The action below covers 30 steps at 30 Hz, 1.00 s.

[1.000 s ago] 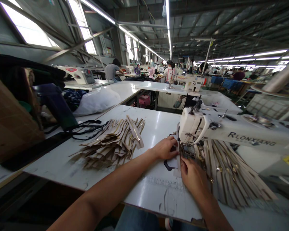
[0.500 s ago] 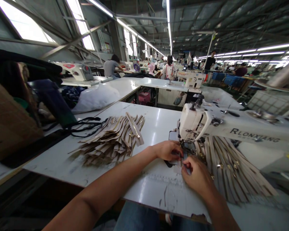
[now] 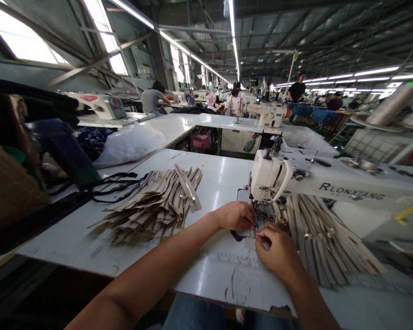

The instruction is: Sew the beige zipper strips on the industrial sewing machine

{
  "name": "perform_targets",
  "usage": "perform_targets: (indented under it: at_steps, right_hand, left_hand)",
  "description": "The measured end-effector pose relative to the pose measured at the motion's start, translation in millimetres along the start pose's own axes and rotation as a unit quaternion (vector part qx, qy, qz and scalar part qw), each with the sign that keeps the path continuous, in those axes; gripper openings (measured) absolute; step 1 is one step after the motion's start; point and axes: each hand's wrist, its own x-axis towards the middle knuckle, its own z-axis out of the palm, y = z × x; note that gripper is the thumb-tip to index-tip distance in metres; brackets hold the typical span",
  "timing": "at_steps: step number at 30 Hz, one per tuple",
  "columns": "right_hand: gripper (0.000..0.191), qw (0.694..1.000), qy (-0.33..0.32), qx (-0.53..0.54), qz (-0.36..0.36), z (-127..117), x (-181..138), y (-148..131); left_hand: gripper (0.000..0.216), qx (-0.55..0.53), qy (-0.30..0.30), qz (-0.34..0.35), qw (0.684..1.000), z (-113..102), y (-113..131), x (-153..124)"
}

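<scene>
I sit at a white sewing machine (image 3: 298, 181) on a white table (image 3: 223, 174). My left hand (image 3: 236, 215) rests with curled fingers just left of the presser foot, pressing a small pale strip (image 3: 249, 234) onto the bed. My right hand (image 3: 278, 252), fingers pinched, holds the near end of the same strip below the needle. A pile of beige zipper strips (image 3: 151, 206) lies to the left. A fan of similar strips (image 3: 325, 243) spreads under the machine arm at the right.
Black straps (image 3: 113, 183) and a white plastic bag (image 3: 131, 142) lie at the far left, beside dark bundles (image 3: 55, 142). Thread cones (image 3: 392, 103) stand at the right. Other sewing tables with people (image 3: 151, 98) fill the hall behind.
My right hand has drawn back a little toward me along the strip. My left hand has shifted slightly right, closer to the presser foot. The view has drifted somewhat.
</scene>
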Motion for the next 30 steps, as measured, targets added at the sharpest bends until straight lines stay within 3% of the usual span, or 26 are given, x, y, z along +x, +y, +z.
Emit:
perform_targets:
  at_steps: [12, 21, 30]
  right_hand:
    - [0.026, 0.990, -0.046, -0.094, 0.097, -0.5, 8.5, -10.4]
    - [0.035, 0.978, -0.077, -0.158, 0.112, 1.3, 19.1, -17.9]
    - [0.039, 0.984, -0.061, -0.122, 0.113, 3.8, 14.5, -15.5]
  left_hand:
    - [0.009, 0.103, 0.001, -0.040, 0.994, -2.3, 1.1, -1.3]
    - [0.016, 0.171, 0.007, -0.082, 0.982, 3.1, 1.5, -1.1]
    - [0.021, 0.160, 0.039, -0.101, 0.981, 2.6, -5.4, -2.8]
